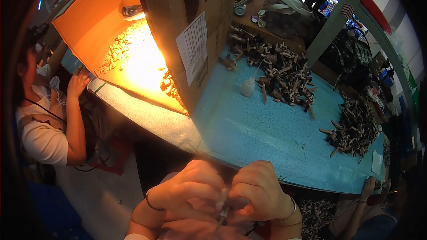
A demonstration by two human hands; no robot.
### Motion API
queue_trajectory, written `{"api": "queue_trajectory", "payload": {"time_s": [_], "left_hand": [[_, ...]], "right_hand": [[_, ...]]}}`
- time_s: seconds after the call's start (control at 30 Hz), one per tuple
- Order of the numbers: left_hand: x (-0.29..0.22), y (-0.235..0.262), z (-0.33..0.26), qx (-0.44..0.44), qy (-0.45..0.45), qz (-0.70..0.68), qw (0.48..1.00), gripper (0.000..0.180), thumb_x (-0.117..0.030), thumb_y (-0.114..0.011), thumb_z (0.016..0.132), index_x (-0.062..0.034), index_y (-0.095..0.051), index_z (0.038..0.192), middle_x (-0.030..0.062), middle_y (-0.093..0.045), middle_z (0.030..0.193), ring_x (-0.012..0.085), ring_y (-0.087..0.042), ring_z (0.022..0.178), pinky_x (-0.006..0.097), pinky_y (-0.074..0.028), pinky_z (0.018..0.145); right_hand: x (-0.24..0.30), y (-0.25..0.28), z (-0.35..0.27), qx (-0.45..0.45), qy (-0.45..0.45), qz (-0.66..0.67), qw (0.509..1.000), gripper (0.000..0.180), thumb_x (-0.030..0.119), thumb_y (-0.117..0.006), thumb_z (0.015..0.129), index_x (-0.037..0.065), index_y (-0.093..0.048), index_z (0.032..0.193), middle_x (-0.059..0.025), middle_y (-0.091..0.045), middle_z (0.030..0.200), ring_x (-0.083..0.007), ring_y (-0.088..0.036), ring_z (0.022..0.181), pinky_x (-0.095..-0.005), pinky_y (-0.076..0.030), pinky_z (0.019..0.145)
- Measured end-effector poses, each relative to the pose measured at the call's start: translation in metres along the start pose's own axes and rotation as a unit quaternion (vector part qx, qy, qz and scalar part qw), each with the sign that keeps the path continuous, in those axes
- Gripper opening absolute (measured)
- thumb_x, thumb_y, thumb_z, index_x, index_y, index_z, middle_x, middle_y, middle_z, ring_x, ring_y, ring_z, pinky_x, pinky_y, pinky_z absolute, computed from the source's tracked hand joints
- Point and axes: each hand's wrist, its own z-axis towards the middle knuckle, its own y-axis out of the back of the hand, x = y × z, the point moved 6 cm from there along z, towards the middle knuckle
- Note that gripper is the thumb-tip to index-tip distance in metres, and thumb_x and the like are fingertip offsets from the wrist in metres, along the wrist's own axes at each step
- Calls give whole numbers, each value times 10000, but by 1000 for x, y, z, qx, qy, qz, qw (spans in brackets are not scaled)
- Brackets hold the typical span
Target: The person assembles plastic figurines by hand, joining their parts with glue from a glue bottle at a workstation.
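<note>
Close to my body, in front of the table edge, my left hand (190, 190) and my right hand (260, 191) meet with fingers curled in. Between them they pinch a small pale and brown piece (223, 205) with a thin stem pointing down. Its exact kind is too small to make out. Similar-looking brown and pale small parts lie in a heap (284, 71) at the back of the blue table, with another dark heap (356, 126) at the right. A white squeeze bottle (248, 87) with a thin nozzle stands beside the first heap.
A cardboard box (187, 0) shields a glowing lamp (131, 6) over small pieces at the left. The blue tabletop (249, 138) curves before me. One person (49, 129) sits at the left; another person's hand (368, 189) rests at the right edge. More parts (318, 215) lie below.
</note>
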Motion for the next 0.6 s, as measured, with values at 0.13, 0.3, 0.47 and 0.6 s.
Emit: {"api": "queue_trajectory", "payload": {"time_s": [0.13, 0.3, 0.47, 0.6], "left_hand": [[3, 0, 3, -36, 25, -27, 999, 627, -154, -829, 627, -47, -511, 1156, 99, -575, 1046, 246, -574, 902, 341, -474, 763], [5, -2, 14, -95, 43, 27, 994, 722, -193, -827, 648, -14, -479, 1255, 121, -564, 1036, 227, -579, 891, 322, -503, 731], [12, -5, 12, -86, 48, 148, 984, 748, -301, -819, 633, -17, -505, 1249, 97, -575, 1008, 233, -594, 859, 321, -467, 711], [15, -4, 13, -86, 62, 170, 980, 722, -346, -807, 630, -25, -533, 1216, 83, -599, 1001, 234, -594, 871, 335, -448, 711]], "right_hand": [[-6, 0, 2, -2, -36, 29, 999, 466, 191, -792, 578, 52, -534, 941, -82, -548, 912, -259, -552, 804, -357, -422, 703], [-51, -32, -24, -111, -177, 186, 960, 579, 105, -804, 548, 44, -471, 1019, -103, -501, 957, -237, -514, 873, -324, -422, 778], [-59, -46, -42, -193, -223, 316, 902, 692, 310, -858, 615, 40, -421, 1078, -99, -441, 1055, -182, -473, 961, -309, -408, 837], [-57, -56, -49, -198, -272, 387, 859, 688, 304, -845, 634, 32, -415, 1098, -88, -421, 1077, -175, -454, 1010, -302, -395, 874]]}}
